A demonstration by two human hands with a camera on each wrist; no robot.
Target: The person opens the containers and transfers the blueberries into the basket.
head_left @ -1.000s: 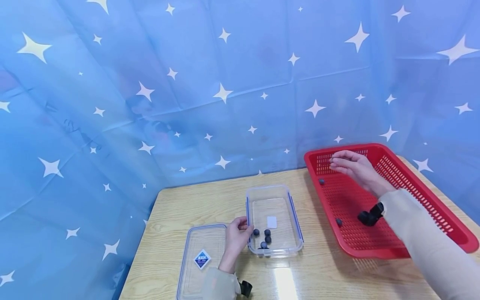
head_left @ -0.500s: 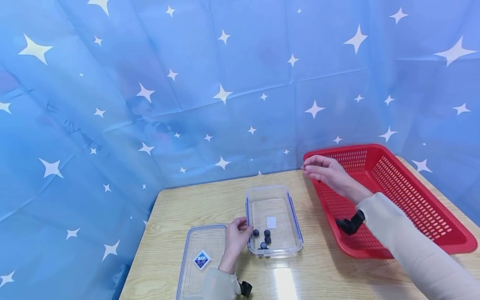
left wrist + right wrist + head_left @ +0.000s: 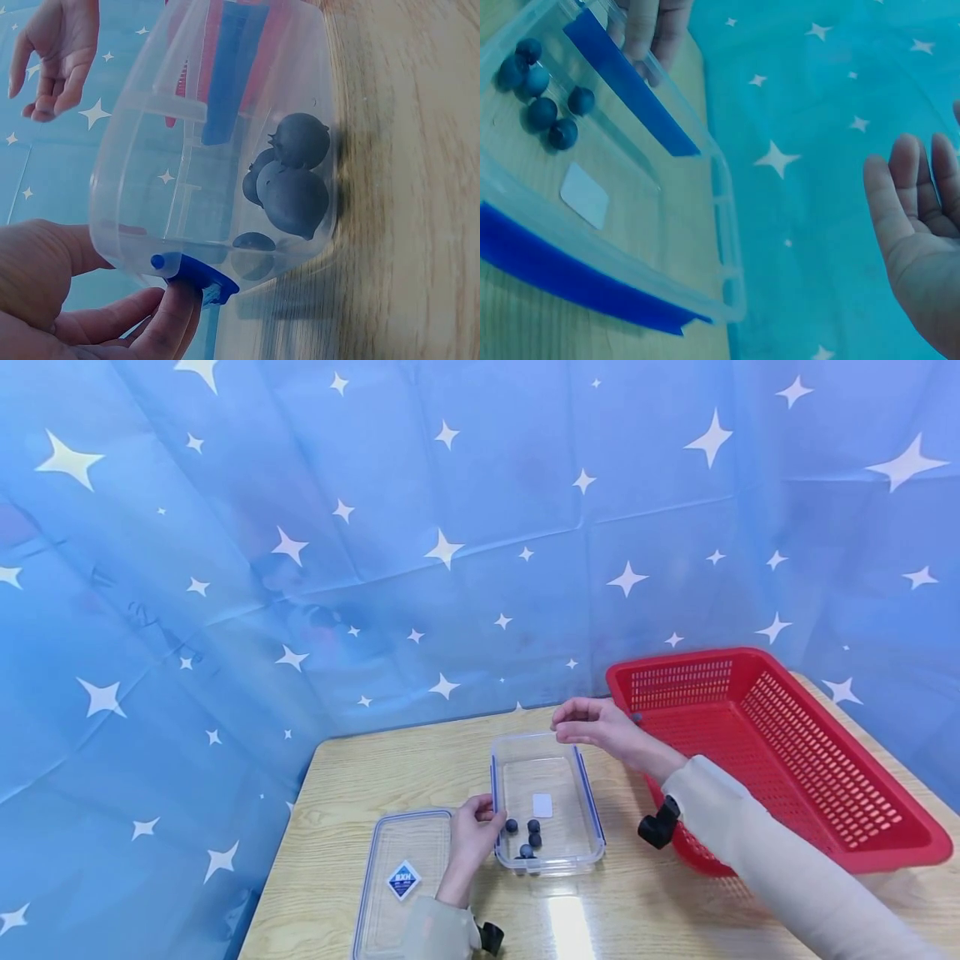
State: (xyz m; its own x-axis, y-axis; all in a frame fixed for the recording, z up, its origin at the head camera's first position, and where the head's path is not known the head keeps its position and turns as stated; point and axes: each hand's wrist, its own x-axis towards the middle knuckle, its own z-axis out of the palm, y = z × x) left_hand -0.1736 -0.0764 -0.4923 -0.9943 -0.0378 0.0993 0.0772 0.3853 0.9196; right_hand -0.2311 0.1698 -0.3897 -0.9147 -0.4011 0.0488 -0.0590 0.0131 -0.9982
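Note:
A clear plastic food container (image 3: 558, 777) with blue side clips stands on the table, several blueberries (image 3: 534, 840) gathered at its near left corner. My left hand (image 3: 476, 835) grips its left side, fingers on the blue clip (image 3: 199, 277) and thumb at the wall. Over the container's far right corner hovers my right hand (image 3: 600, 727), fingers bent. In the right wrist view its fingertips run to the frame edge; I cannot tell whether it holds anything. A red plastic basket (image 3: 870, 860) stands to the right, with a blueberry (image 3: 636, 717) showing by its left wall.
The container's clear lid (image 3: 382, 910), with a blue diamond label, lies left of it, partly under my left forearm. A white square (image 3: 542, 805) is in the container's bottom. A blue star-patterned curtain (image 3: 450, 585) hangs behind the table (image 3: 337, 793).
My right hand has moved left and slightly lower, from over the red basket to the container's far right corner. My left hand and the container have stayed put.

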